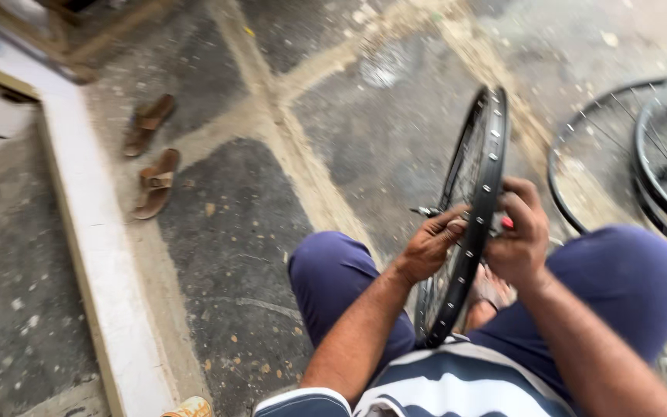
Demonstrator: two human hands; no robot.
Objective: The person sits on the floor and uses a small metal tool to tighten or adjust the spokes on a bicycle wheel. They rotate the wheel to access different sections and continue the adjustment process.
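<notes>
Wheel rim [479, 193] edge-on, hands [476, 243] hiding hub, blurred

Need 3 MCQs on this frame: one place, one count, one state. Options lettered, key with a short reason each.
1. Where do the brown sandals lie?
A. On the floor to the person's left
B. On the person's lap
C. Under the spare wheels

2. How many more wheels lie on the floor at the right?
A. None
B. Two
C. Five

3. How is the black rim held?
A. Flat on the floor
B. Upright between the knees, both hands on it
C. Hung from a wall

Key: 1 A, the pair sits beside the pale kerb at the left. 2 B, two overlapping spoked hoops show at the right edge. 3 B, the left hand and right hand grip the rim, which stands on edge between the blue-trousered legs.
</notes>
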